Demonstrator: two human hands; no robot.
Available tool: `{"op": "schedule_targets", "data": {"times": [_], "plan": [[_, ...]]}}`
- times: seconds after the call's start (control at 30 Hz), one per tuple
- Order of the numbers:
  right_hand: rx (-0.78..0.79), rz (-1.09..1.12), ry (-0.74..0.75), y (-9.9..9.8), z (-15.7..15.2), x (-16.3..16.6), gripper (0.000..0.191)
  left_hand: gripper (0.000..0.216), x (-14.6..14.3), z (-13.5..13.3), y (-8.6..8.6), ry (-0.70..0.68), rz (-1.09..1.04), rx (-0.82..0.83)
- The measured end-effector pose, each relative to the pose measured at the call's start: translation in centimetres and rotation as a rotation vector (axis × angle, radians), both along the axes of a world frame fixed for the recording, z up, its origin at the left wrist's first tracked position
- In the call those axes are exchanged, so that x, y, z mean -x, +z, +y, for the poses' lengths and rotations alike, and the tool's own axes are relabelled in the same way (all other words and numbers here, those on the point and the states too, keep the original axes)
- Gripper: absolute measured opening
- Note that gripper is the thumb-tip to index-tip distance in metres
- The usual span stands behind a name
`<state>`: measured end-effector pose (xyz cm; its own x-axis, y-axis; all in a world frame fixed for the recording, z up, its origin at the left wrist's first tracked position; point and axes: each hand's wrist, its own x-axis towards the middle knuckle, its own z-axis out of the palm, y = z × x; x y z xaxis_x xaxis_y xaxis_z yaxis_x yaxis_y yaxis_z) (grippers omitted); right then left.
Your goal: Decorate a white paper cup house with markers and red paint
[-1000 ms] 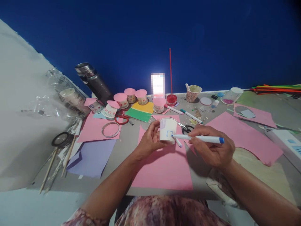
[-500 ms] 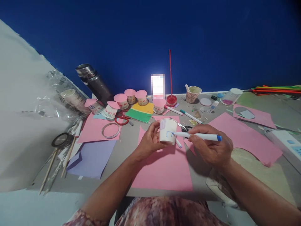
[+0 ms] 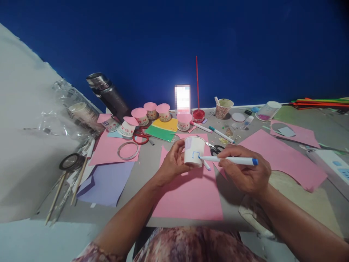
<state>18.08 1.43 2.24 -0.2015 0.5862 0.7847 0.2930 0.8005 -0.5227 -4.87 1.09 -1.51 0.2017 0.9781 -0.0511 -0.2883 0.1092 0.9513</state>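
My left hand (image 3: pixel 171 164) is wrapped round a small white paper cup (image 3: pixel 193 150), held upright just above a pink paper sheet (image 3: pixel 188 194). A small blue square is drawn on the cup's side. My right hand (image 3: pixel 247 171) pinches a white marker with a blue end (image 3: pixel 231 159), its tip touching the cup beside the square. Another pen (image 3: pixel 206 165) lies under the marker on the pink sheet.
Several cups with pink paper roofs (image 3: pixel 152 115) stand at the back near a metal flask (image 3: pixel 107 95). Red scissors (image 3: pixel 141 137), black scissors (image 3: pixel 216 148), a tape ring (image 3: pixel 128 150), loose markers (image 3: pixel 221 134), a red paint pot with brush (image 3: pixel 198 115) and coloured sheets lie around.
The marker tip has shifted slightly along the blue square on the cup; both hands stay almost in place.
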Motion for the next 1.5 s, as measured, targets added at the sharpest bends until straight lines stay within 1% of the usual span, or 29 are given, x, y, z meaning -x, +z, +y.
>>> {"op": "schedule_targets", "data": {"times": [0.2,0.37,0.53,0.67,1.0,1.3,1.5], "plan": [[0.007,-0.006,-0.055,0.23,-0.03,0.02,0.017,0.084,-0.02,-0.10,0.12,-0.003,0.008,0.002],[0.003,-0.023,-0.016,0.21,-0.01,-0.02,0.017,0.084,0.05,-0.07,0.29,-0.004,0.032,0.000],[-0.026,-0.003,-0.016,0.23,0.07,0.04,0.018,0.084,0.05,-0.14,0.42,-0.012,0.032,-0.001],[-0.004,-0.020,-0.011,0.37,-0.01,0.07,0.017,0.084,-0.01,-0.17,0.45,-0.013,0.021,0.008],[0.040,-0.031,-0.109,0.55,-0.03,0.01,0.014,0.084,-0.13,-0.07,0.20,-0.016,0.005,0.016],[0.065,-0.014,-0.116,0.48,0.05,0.03,0.013,0.086,-0.01,0.07,-0.36,-0.021,-0.011,0.012],[0.069,-0.017,-0.063,0.56,-0.03,-0.02,0.013,0.086,0.10,0.01,-0.37,-0.009,0.004,0.010]]}}
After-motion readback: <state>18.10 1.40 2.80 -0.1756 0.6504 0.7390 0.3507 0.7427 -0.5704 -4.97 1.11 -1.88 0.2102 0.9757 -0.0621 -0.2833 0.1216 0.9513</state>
